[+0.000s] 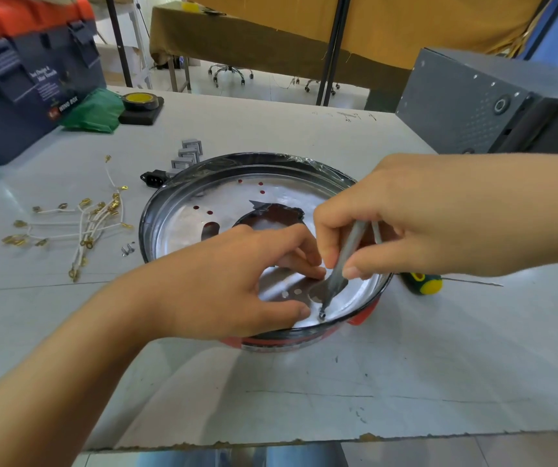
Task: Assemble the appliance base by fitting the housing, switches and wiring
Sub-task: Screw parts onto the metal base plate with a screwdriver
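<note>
Inside housing (pixel 183 210), tool (pixel 341 264) tip-down, steeply tilted.

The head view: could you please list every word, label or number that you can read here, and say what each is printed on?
"WINE BOX": white capitals low on the side of the dark blue case.
Script heading and fine print above it on the same case: too blurred to read.
Pen scribbles on the table near its far edge: illegible.
Label on the red base under the hands: too blurred to read.

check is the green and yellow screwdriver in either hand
No, the green and yellow screwdriver lies on the table beside the housing.
</note>
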The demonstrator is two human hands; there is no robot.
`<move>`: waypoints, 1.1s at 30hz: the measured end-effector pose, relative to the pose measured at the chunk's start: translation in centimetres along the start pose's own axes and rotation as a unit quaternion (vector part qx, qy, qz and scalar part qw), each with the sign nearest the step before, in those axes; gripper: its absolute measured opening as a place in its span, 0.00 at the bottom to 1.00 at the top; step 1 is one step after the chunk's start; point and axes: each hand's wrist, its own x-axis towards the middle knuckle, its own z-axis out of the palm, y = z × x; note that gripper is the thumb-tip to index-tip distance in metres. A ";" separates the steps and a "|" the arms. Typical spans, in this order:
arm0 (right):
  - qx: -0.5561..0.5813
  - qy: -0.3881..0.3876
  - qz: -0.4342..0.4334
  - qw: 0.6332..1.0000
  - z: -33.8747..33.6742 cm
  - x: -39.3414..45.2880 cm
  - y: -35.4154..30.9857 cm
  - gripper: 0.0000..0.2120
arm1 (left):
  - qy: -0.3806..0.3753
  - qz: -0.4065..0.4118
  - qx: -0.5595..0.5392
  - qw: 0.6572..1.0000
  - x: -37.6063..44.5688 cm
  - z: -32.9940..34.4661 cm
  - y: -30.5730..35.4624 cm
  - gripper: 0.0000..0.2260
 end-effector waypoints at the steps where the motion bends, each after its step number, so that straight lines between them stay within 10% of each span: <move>1: 0.014 0.004 0.008 1.000 -0.1 0.0 0.0 0.08 | -0.001 -0.002 0.000 1.000 0.0 0.0 0.0 0.17; 11: -0.060 0.024 0.021 0.998 0.2 1.2 0.0 0.21 | 0.004 0.007 -0.009 1.000 0.1 -0.1 0.0 0.14; 22: 0.028 -0.025 -0.020 0.999 -0.5 0.9 0.3 0.03 | 0.028 0.040 -0.013 0.999 0.0 0.1 -0.1 0.16; 33: -0.113 0.059 0.004 0.992 1.3 2.3 1.0 0.16 | 0.014 0.027 0.006 1.000 0.1 -0.1 0.1 0.14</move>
